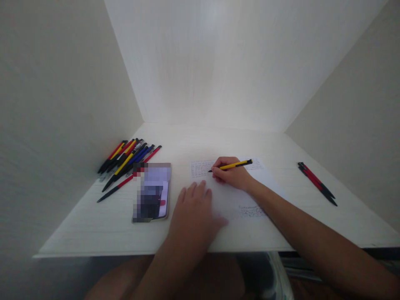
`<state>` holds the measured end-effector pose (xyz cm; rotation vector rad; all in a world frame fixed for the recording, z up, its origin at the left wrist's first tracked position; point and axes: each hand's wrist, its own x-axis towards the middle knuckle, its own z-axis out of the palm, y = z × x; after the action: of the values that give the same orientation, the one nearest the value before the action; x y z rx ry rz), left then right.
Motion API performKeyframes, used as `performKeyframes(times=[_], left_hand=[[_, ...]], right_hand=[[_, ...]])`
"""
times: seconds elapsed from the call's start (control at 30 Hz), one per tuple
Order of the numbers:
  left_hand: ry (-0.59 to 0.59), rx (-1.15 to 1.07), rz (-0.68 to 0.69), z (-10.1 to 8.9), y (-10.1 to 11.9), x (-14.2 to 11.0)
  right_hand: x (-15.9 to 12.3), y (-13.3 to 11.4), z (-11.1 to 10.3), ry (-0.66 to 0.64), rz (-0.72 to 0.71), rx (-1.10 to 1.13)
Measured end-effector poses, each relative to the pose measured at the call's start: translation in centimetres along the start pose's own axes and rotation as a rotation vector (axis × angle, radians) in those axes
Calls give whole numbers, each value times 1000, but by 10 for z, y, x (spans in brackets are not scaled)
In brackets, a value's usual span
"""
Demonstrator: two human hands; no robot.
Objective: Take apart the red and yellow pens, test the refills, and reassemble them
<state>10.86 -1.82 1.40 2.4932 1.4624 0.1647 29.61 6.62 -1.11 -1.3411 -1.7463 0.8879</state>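
Note:
A yellow pen (233, 166) with black ends is gripped in my right hand (231, 173), its tip at the lines of small handwriting near the top of a white sheet of paper (228, 196). My left hand (195, 206) lies flat on the sheet's left part, fingers spread and holding nothing. More handwriting shows at the sheet's lower right, partly covered by my right forearm. Just left of my left hand lies a phone (153, 191) with its screen lit; part of it is blurred into blocks.
A pile of red, yellow, blue and black pens (126, 160) lies by the left wall. Two red and black pens (317, 182) rest on the right of the white desk (103, 233). White panels (212, 62) enclose the back and both sides.

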Motion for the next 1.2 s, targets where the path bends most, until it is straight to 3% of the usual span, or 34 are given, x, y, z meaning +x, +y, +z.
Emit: performKeyframes(times=[0.67, 1.2], left_hand=[[77, -26, -3, 11, -4, -2], [57, -34, -4, 8, -2, -3]], right_hand=[[-3, 7, -5, -33, 104, -13], [-5, 4, -4, -33, 70, -16]])
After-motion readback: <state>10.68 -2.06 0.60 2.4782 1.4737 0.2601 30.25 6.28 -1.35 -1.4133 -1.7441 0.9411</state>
